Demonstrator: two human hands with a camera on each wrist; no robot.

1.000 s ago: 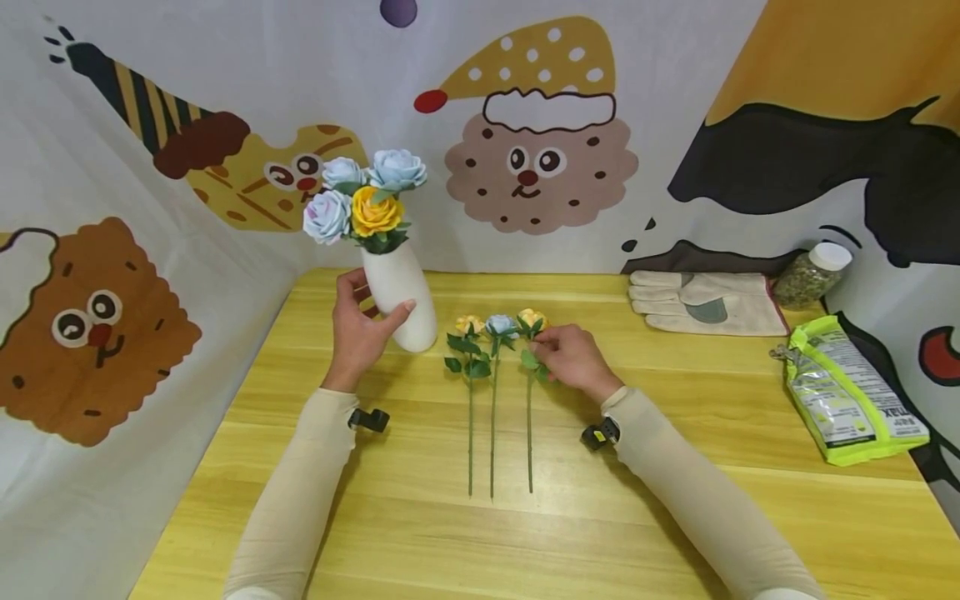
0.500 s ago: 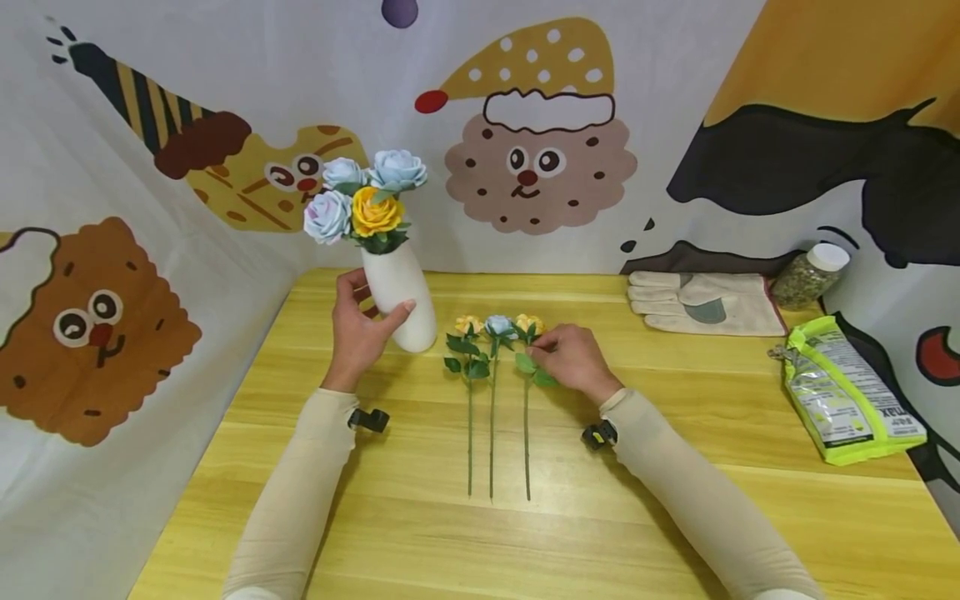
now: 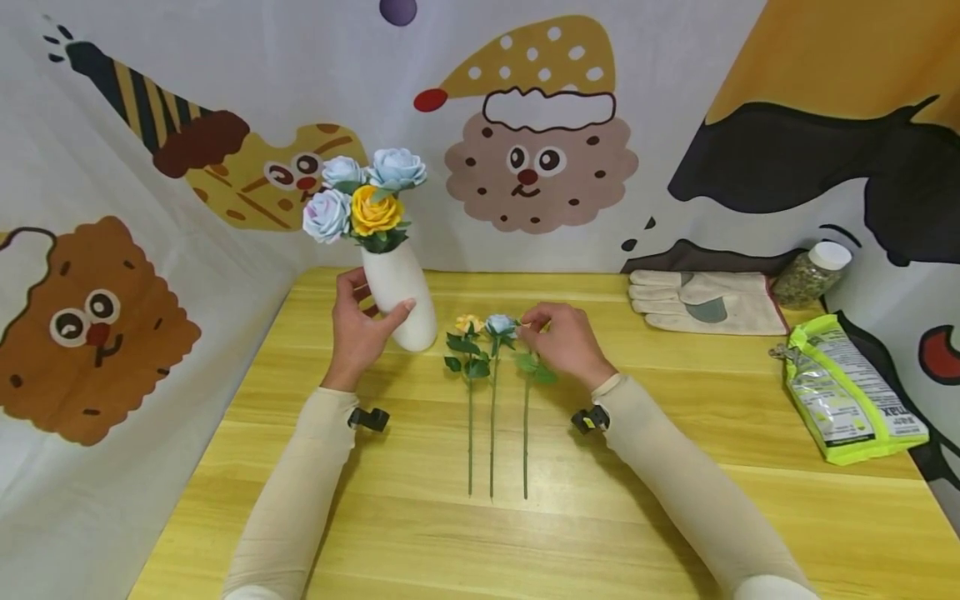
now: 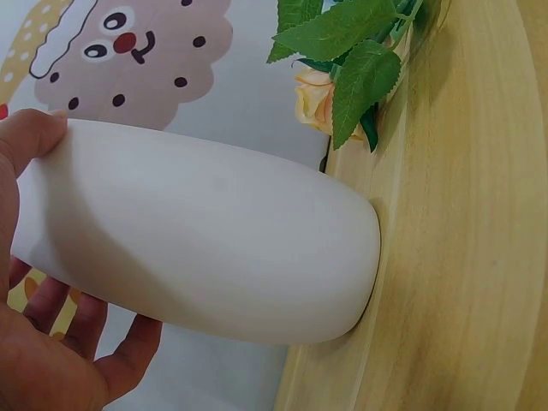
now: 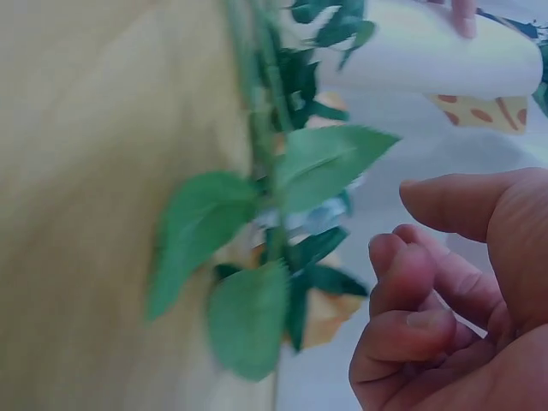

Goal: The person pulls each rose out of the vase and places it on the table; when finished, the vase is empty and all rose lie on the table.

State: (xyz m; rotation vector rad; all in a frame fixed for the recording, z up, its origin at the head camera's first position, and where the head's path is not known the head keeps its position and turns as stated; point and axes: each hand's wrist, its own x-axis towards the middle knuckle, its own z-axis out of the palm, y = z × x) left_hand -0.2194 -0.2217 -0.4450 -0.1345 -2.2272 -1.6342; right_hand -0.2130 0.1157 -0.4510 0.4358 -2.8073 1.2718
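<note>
A white vase (image 3: 403, 292) stands at the left, with blue roses and one yellow rose (image 3: 377, 210) in its mouth. My left hand (image 3: 358, 333) grips its side, thumb in front; the left wrist view shows the vase's base (image 4: 342, 257) on the table. Three stemmed roses lie side by side: a yellow one (image 3: 469, 323), a blue one (image 3: 500, 325) and a right one (image 3: 526, 433), whose bloom my right hand (image 3: 566, 337) hides from the head. In the right wrist view, that hand (image 5: 454, 300) holds nothing, thumb and fingers parted beside the yellow bloom (image 5: 327, 315).
At the back right of the wooden table (image 3: 420, 542) lie pale work gloves (image 3: 738, 304), beside a white-lidded jar (image 3: 810, 275). A green and white bag (image 3: 855, 400) lies at the right edge. A printed cloth (image 3: 480, 250) hangs behind.
My right hand has let go of the right rose and moved slightly up over its bloom. That rose shifted a little left before this. The left hand and vase have stayed in place.
</note>
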